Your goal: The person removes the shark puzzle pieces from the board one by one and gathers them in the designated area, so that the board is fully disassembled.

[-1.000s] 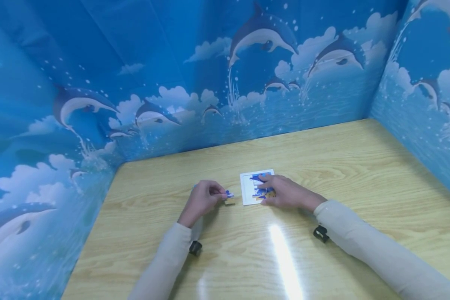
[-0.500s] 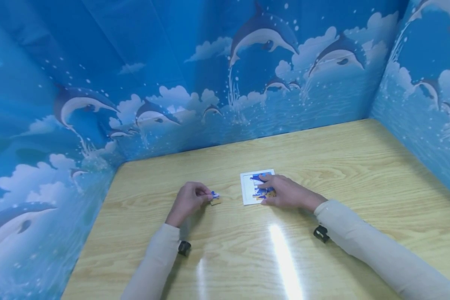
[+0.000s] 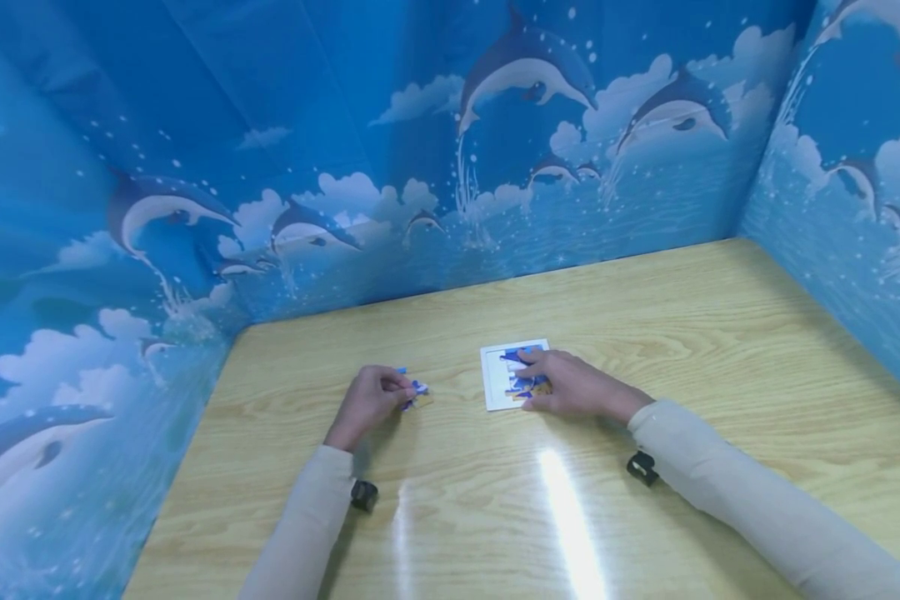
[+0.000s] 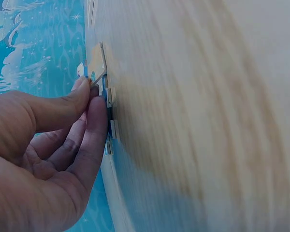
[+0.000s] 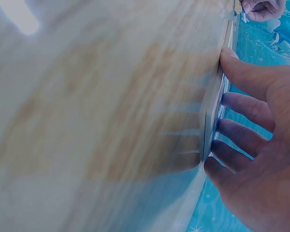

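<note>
My left hand point(image 3: 369, 403) pinches a jigsaw piece point(image 3: 422, 401), coloured yellow, white and blue, between thumb and fingertips. In the left wrist view this piece point(image 4: 97, 60) stands tilted just off the tabletop. Other puzzle pieces point(image 4: 111, 111) lie by the fingertips, and a blue one point(image 3: 401, 370) shows behind the hand. My right hand point(image 3: 573, 382) rests its spread fingers on a white-framed puzzle board point(image 3: 497, 392); its thumb touches the near edge. Blue, white and orange pieces point(image 3: 516, 385) sit in the board's right part, partly hidden under the fingers. Its left part shows bare white.
Both hands work over a wood-grain table point(image 3: 450, 500). Blue dolphin-print sheets point(image 3: 390, 167) rise behind its back edge and along the sides. Black wrist bands point(image 3: 642, 468) hang under the sleeves. A bright light reflection point(image 3: 573, 517) crosses the near tabletop.
My left hand has drawn away from the board to the left with the pinched jigsaw piece, mostly in the first half second. The right hand and board have stayed put.
</note>
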`<state>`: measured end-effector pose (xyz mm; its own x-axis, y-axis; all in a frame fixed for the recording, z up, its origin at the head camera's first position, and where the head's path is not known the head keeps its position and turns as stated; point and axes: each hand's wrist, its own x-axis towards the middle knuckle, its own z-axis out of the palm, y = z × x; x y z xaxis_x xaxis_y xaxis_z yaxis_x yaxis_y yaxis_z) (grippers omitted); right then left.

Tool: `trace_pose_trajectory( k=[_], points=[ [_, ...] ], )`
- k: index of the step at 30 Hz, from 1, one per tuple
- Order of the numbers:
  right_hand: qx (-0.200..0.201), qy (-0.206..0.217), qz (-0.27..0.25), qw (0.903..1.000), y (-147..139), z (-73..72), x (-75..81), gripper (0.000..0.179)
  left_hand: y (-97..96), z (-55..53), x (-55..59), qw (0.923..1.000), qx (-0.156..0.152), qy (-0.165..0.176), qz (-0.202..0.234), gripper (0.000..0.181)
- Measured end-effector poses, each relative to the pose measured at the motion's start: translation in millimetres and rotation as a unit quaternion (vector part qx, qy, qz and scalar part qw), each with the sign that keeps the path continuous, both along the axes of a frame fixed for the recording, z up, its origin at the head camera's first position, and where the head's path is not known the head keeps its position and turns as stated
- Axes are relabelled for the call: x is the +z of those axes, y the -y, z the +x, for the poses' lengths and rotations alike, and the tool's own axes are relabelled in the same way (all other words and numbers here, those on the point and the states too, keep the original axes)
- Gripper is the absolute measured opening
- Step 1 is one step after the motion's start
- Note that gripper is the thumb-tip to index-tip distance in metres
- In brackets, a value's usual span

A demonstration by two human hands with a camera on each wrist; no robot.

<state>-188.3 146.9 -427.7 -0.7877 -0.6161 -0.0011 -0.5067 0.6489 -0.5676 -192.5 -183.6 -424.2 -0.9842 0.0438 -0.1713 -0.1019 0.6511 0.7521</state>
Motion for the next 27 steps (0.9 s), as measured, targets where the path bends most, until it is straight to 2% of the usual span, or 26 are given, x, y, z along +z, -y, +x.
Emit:
trace_pose_trajectory(
  k=[11, 19, 27],
  points=[
    [-0.002, -0.001, 0.002, 1.0000, 0, 0.7, 0.3, 0.053, 9.1, -0.1, -1.4, 0.9996, 0.026, 0.007, -0.009, 0.010],
    [-0.004, 0.003, 0.004, 1.0000, 0, 1.0, 0.5, 0.053, 12.5, 3.2, 3.9, 0.9990, 0.034, 0.024, 0.015, 0.006],
    [-0.004, 0.004, 0.005, 1.0000, -1, 0.7, 0.3, 0.054, 20.5, 9.2, 8.6, 0.9993, 0.020, 0.030, 0.015, 0.007]
  ],
)
